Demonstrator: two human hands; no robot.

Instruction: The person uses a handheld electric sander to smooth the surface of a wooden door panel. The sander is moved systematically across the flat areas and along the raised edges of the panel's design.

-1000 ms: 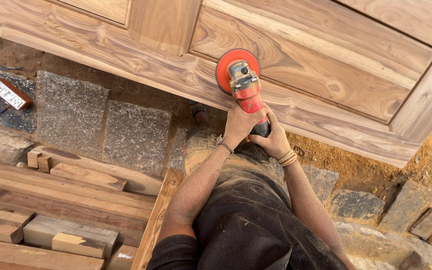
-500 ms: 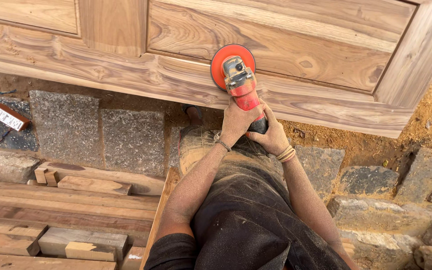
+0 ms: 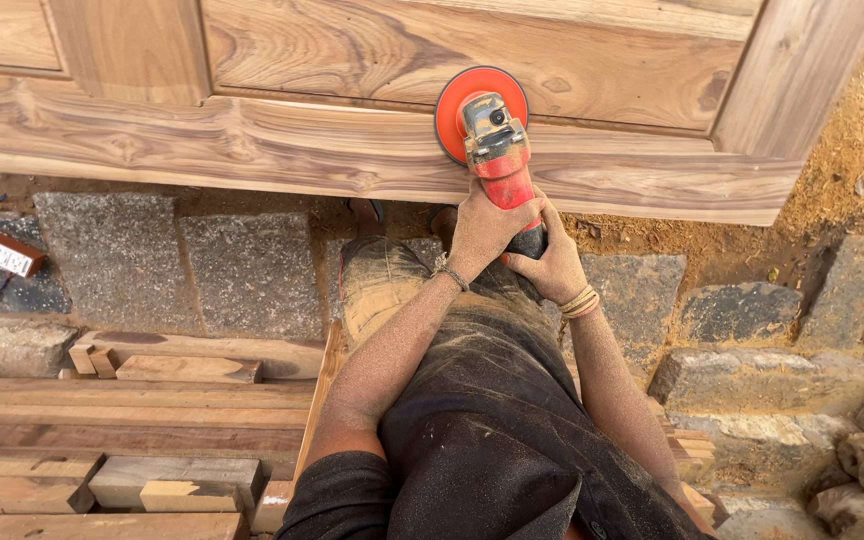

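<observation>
Both the left hand and right hand grip the sander tightly; keep its disc flat on the door.

Both hands on a red sander (orange disc against the wooden door).

Smooth, matt, bare grained wood is seen on the door. Red plastic and grey metal are noted on the sander. Rough stone blocks are dust-coated.
</observation>
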